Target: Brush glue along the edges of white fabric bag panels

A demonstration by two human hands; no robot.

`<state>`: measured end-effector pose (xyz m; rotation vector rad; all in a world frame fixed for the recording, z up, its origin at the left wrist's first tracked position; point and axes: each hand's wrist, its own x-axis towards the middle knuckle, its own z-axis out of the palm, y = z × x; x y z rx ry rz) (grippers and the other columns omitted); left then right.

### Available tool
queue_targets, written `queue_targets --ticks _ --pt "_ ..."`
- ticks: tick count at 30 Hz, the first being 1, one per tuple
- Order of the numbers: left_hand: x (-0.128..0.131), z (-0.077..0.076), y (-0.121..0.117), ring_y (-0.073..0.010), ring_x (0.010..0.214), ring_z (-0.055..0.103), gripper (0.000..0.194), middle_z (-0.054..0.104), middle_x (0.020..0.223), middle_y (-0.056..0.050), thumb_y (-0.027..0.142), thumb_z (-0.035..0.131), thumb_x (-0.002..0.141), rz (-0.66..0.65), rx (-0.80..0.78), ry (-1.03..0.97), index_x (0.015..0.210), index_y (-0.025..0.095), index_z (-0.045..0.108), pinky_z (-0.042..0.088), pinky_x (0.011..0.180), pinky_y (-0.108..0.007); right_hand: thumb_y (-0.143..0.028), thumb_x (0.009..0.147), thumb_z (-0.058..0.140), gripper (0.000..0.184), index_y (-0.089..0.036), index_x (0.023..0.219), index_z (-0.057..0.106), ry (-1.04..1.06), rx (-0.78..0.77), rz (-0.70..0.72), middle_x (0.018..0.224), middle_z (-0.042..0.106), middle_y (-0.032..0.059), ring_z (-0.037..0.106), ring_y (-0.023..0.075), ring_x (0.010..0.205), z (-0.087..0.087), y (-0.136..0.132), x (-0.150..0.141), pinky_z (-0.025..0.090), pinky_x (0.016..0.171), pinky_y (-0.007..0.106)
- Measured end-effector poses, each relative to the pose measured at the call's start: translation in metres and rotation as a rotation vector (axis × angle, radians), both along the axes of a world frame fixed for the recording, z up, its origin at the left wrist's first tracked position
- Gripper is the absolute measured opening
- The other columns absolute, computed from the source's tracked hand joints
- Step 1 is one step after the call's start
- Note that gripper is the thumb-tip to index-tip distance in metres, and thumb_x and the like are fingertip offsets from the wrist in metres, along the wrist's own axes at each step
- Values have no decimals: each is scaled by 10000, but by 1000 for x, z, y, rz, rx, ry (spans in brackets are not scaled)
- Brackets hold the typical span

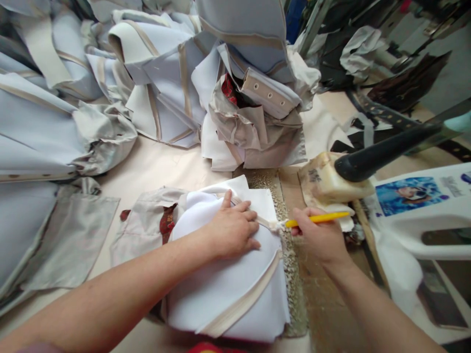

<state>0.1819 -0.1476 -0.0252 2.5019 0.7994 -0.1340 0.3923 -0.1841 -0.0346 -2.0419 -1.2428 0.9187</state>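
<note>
A white fabric piece (pixel 213 289) with beige seam tape lies across the work surface, its right edge on a rough, glue-crusted board (pixel 292 279). My left hand (pixel 235 225) rests on it with the fingers spread flat. In my right hand (pixel 318 235) is a brush with a yellow handle (pixel 327 216). The brush tip, coated in something white, touches the fabric near its right edge. Grey cloth (pixel 143 215) with a dark red patch shows at the piece's left side.
More white pieces (pixel 169 93) with beige tape are heaped at the back and left. A cut-down yellowish container (pixel 324 181) with a black-handled tool (pixel 386 152) sits behind my right hand. A white jug (pixel 401 235) with a blue label lies at the right.
</note>
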Motion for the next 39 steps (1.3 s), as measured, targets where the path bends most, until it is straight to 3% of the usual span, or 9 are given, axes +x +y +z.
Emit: queue_targets --ticks 4,8,11,19,25,29,33,39 --pt "1 1 0 -300 1240 388 341 604 1172 -55 503 518 845 5 9 14 1009 232 645 -4 1042 -634 -417 797 550 358 -201 512 533 -12 48 60 498 566 -8 531 147 515 5 -17 2 409 582 268" --pt "2 3 0 -299 1245 381 317 610 1156 -54 483 514 854 7 0 15 1000 232 643 -12 1041 -632 -381 804 544 338 -201 517 550 -76 116 -2 494 565 -11 538 145 511 4 -13 0 415 596 269" --pt "2 3 0 -296 1250 380 314 614 1145 -50 482 511 855 4 -7 23 998 236 643 -21 1048 -619 -389 806 525 355 -203 504 542 -72 144 50 491 558 -7 528 142 500 5 -15 -5 406 572 265" --pt "2 -3 -1 -284 1263 372 297 601 1198 -37 462 524 855 13 -4 2 1001 230 639 -70 1026 -643 -431 782 519 420 -207 429 471 -87 -95 70 401 500 -11 486 138 412 17 -68 2 372 486 260" --pt "4 2 -2 -295 1270 365 302 602 1190 -39 463 518 858 6 -4 40 1001 229 643 -63 1028 -637 -423 797 525 355 -204 519 550 -62 89 -56 487 581 6 544 160 497 9 -39 -2 421 576 276" --pt "4 0 0 -290 1271 363 306 597 1199 -41 464 505 865 7 4 41 1022 234 633 -69 1029 -637 -435 804 521 384 -204 497 531 -57 14 -60 470 565 8 536 162 492 11 -55 -4 412 555 275" --pt "6 13 -13 -308 1308 306 296 557 1259 -66 438 519 863 11 35 25 1026 215 626 -73 1017 -659 -449 818 518 404 -201 499 523 -3 -10 -46 489 557 3 529 152 507 16 -82 0 405 552 263" --pt "2 40 -56 -313 1228 398 329 597 1188 -61 477 573 823 -121 -144 12 1053 245 608 52 985 -721 -460 819 532 373 -200 552 546 -6 57 -106 520 580 8 544 164 533 6 -82 4 421 589 282"
